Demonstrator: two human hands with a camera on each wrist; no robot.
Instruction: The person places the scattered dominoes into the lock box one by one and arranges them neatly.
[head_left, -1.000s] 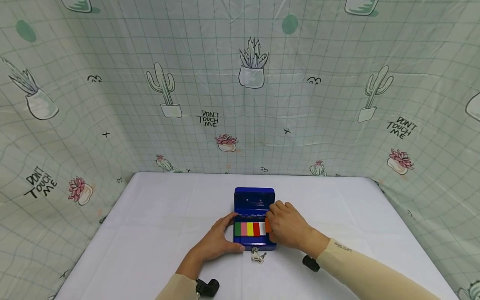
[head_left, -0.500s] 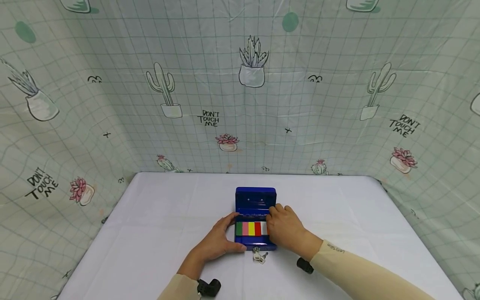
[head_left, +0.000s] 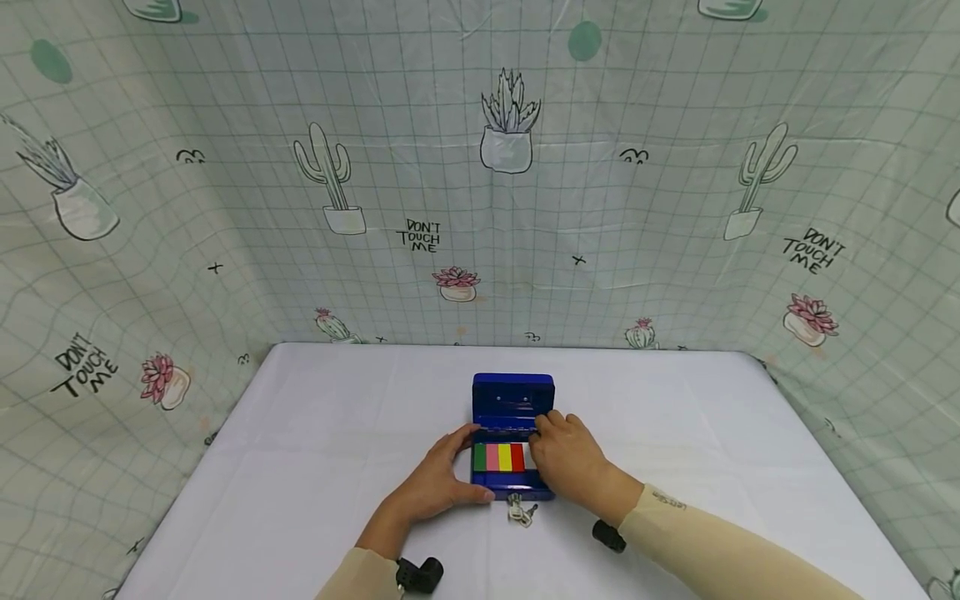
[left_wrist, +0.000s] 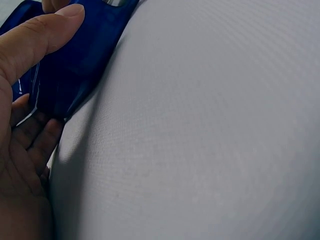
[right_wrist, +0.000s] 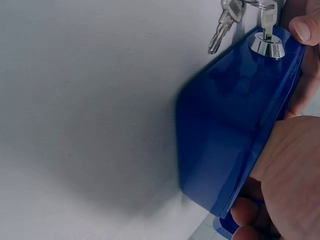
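Observation:
A small blue metal cash box (head_left: 513,486) stands on the table with its lid (head_left: 513,400) raised at the back. Inside, a row of coloured blocks runs left to right: green (head_left: 480,457), pink (head_left: 492,457), yellow (head_left: 505,457), red (head_left: 517,457), then part of a white one (head_left: 530,457). My left hand (head_left: 431,482) grips the box's left end, thumb at the front and fingers at the rear. Over the right end, my right hand (head_left: 573,458) has curled fingers around an orange block, which it hides from view.
Keys (head_left: 520,512) hang from the lock (right_wrist: 267,47) on the box's front. The table has a white cloth (head_left: 360,392). Behind rises a checked curtain (head_left: 420,108) printed with cacti. Each wrist wears a black camera (head_left: 420,575).
My right hand has shifted slightly left over the box, covering the orange block and more of the white one. My left hand keeps its grip on the box.

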